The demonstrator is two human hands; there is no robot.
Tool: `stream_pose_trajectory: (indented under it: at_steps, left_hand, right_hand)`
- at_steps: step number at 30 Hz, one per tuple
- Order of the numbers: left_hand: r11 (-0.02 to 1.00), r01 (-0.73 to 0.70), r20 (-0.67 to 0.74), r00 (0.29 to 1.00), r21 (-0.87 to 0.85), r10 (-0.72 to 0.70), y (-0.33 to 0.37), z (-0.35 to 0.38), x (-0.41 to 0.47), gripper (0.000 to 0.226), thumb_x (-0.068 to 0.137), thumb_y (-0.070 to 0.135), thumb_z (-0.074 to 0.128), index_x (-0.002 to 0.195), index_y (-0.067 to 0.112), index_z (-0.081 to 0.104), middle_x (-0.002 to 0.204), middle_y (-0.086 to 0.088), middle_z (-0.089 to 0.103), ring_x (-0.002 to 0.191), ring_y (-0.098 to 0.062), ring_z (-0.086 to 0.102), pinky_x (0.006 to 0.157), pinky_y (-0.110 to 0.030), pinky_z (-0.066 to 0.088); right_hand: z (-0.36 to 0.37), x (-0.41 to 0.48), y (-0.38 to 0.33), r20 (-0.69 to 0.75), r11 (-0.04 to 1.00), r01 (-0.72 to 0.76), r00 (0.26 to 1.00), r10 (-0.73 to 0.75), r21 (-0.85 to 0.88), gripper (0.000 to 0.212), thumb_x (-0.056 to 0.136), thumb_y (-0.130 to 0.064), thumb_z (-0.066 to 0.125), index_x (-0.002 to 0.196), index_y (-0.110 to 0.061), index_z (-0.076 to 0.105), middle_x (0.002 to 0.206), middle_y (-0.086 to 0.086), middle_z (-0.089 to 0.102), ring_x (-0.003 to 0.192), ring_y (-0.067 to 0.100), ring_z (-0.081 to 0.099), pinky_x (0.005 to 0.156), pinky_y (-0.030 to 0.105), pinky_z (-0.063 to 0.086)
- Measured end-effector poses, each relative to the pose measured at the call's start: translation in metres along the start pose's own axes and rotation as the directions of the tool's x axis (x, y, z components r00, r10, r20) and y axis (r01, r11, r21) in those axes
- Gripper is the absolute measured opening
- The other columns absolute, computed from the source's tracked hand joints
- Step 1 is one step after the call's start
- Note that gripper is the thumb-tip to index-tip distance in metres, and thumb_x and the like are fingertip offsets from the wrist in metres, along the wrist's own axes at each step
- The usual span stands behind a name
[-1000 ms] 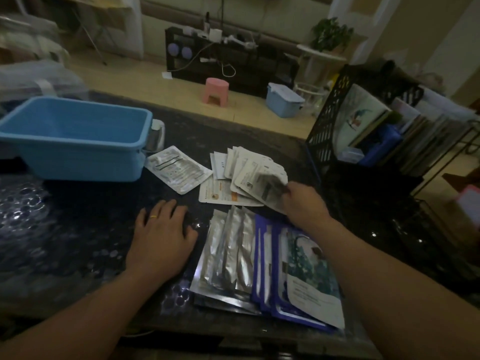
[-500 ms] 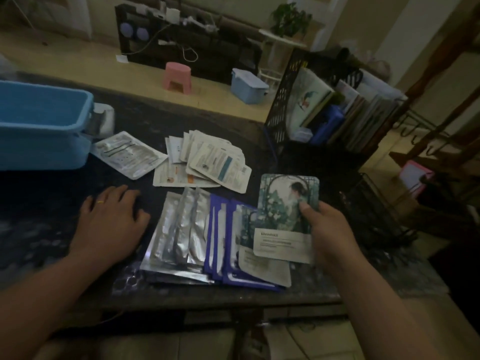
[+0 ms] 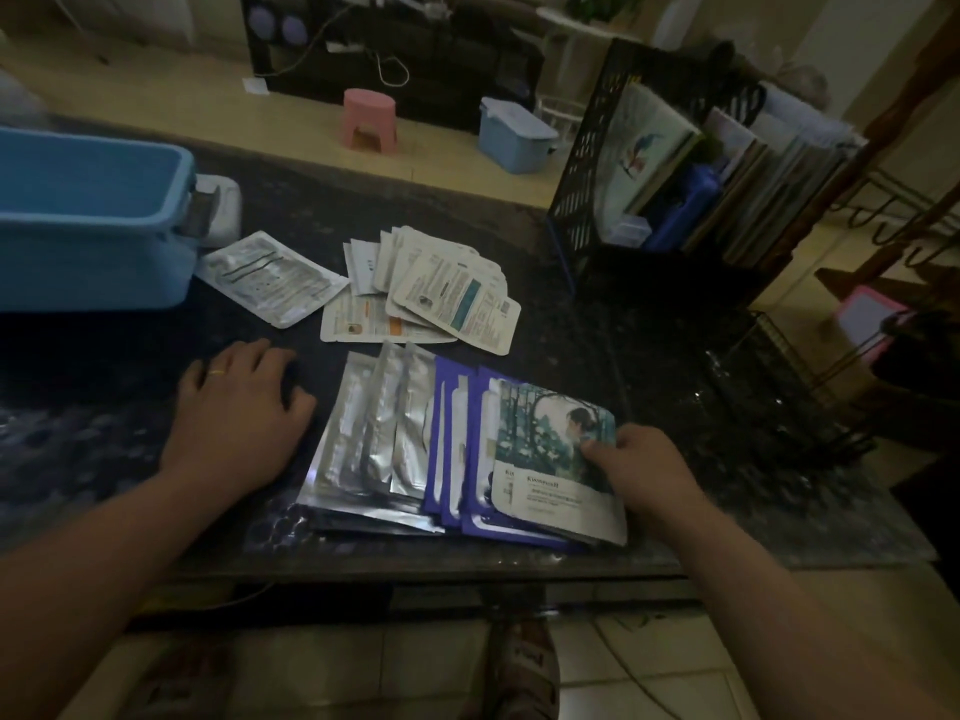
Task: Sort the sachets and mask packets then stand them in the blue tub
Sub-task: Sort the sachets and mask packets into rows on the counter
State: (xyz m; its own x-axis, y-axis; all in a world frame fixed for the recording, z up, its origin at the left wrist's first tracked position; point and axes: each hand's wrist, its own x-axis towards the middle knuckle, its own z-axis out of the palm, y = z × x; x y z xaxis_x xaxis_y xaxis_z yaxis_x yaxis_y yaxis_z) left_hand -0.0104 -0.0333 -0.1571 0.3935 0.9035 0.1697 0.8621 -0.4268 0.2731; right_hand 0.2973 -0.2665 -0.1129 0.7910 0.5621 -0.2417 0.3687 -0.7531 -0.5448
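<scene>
table: dark stone top (image 3: 597, 314), carries everything listed below.
blue tub: (image 3: 93, 272) the landmark. Stands on the table, open side up, cut off by the left frame edge.
file rack: black mesh (image 3: 582, 163), well right of the blue tub. Books and papers stand in it.
mask packets: (image 3: 395, 433) flat fan, right of the tub and nearer the person. Silver ones lie at the tub-side end, purple ones next, all overlapping.
picture packet: (image 3: 545, 444) tops the fan at the end furthest from the tub, lying over the purple ones.
sachets: white printed heap (image 3: 431, 293), flat and overlapping, right of the tub.
lone sachet: silver-clear (image 3: 265, 283), flat, just beside the tub's right end. Contact with the tub: cannot tell.
right hand: (image 3: 644, 470) furthest from the tub. Pinches the picture packet's right edge, thumb on its face.
left hand: (image 3: 234, 413) nearer than the tub's right end. Palm down on the table, fingers loosely spread, holding nothing.
ring: (image 3: 216, 373) gold band on a left-hand finger.
</scene>
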Motion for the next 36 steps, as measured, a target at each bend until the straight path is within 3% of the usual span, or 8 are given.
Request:
stream_pose_trajectory:
  at_steps: [3,8,14,21,25,27,30,36]
  left_hand:
    - [1.000,0.000,0.008,1.000,-0.003,0.000,-0.001,0.000,0.001,0.050,0.099,0.044,0.050,0.145,0.025,0.055,0.158,-0.007,0.048,0.151,-0.027,0.037,0.125,-0.059,0.022]
    - [1.000,-0.002,0.008,1.000,-0.005,0.002,-0.002,0.002,0.001,0.050,0.099,0.043,0.050,0.145,0.024,0.056,0.158,-0.007,0.048,0.150,-0.027,0.037,0.125,-0.059,0.022]
    - [1.000,-0.006,0.030,1.000,-0.023,0.006,-0.003,0.003,0.001,0.052,0.099,0.044,0.048,0.146,0.024,0.054,0.159,-0.006,0.047,0.152,-0.026,0.035,0.126,-0.059,0.021]
    - [0.995,0.008,0.048,0.999,-0.098,-0.003,-0.006,0.005,0.002,0.050,0.101,0.044,0.047,0.147,0.025,0.056,0.162,-0.005,0.045,0.155,-0.024,0.031,0.128,-0.055,0.016]
    - [0.952,0.015,0.118,0.993,-0.305,0.022,0.007,-0.006,-0.009,0.066,0.104,0.058,0.024,0.141,0.023,0.066,0.158,-0.009,0.052,0.153,-0.026,0.036,0.128,-0.053,0.014]
    - [0.929,0.026,0.228,0.972,-0.370,0.064,0.027,-0.012,-0.021,0.075,0.105,0.068,0.015,0.149,0.025,0.058,0.167,-0.008,0.040,0.159,-0.023,0.024,0.130,-0.050,0.005]
    - [0.930,0.051,0.285,0.957,-0.365,0.060,0.051,-0.004,-0.034,0.071,0.107,0.064,0.022,0.161,0.022,0.043,0.174,-0.007,0.026,0.163,-0.021,0.011,0.130,-0.045,-0.001]
    - [0.909,0.096,0.234,0.972,-0.405,0.002,0.059,0.005,-0.041,0.063,0.108,0.052,0.030,0.158,0.014,0.042,0.170,-0.009,0.034,0.162,-0.025,0.016,0.132,-0.047,0.003]
  right_hand:
    - [0.002,-0.001,-0.007,-0.058,0.974,0.007,0.998,-0.020,-0.227,0.042,0.089,-0.055,0.071,0.085,-0.016,0.057,0.079,0.000,0.063,0.068,0.017,0.056,0.060,0.033,0.040]
    - [0.011,-0.010,-0.009,-0.072,0.978,-0.016,0.997,0.001,-0.210,0.057,0.086,-0.064,0.067,0.117,-0.020,0.048,0.121,0.009,0.059,0.104,0.033,0.063,0.084,0.041,0.052]
    - [0.020,-0.023,-0.032,0.102,0.969,0.024,0.995,0.001,-0.247,0.090,0.082,-0.080,0.063,0.154,-0.029,0.040,0.151,0.013,0.042,0.127,0.035,0.057,0.102,0.043,0.051]
    - [0.024,-0.032,-0.040,0.156,0.971,-0.031,0.985,0.069,-0.237,0.105,0.083,-0.085,0.054,0.163,-0.023,0.025,0.160,0.015,0.044,0.142,0.038,0.048,0.114,0.047,0.044]
    - [0.060,-0.059,-0.045,0.115,0.954,0.054,0.993,-0.020,-0.294,0.100,0.093,-0.083,0.033,0.168,-0.023,0.004,0.173,0.019,0.013,0.158,0.044,0.014,0.127,0.054,0.022]
    - [0.073,-0.067,-0.052,0.080,0.955,0.065,0.996,-0.044,-0.291,0.097,0.097,-0.080,0.028,0.168,-0.021,-0.001,0.174,0.021,0.004,0.159,0.045,0.004,0.129,0.055,0.014]
    - [0.087,-0.076,-0.070,0.076,0.960,0.085,0.995,-0.067,-0.266,0.095,0.099,-0.078,0.027,0.168,-0.020,-0.004,0.174,0.021,0.003,0.159,0.045,0.003,0.129,0.054,0.010]
    - [0.096,-0.083,-0.093,0.089,0.973,0.104,0.992,-0.087,-0.205,0.096,0.098,-0.079,0.025,0.168,-0.021,-0.005,0.175,0.020,0.003,0.161,0.041,0.001,0.130,0.051,0.006]
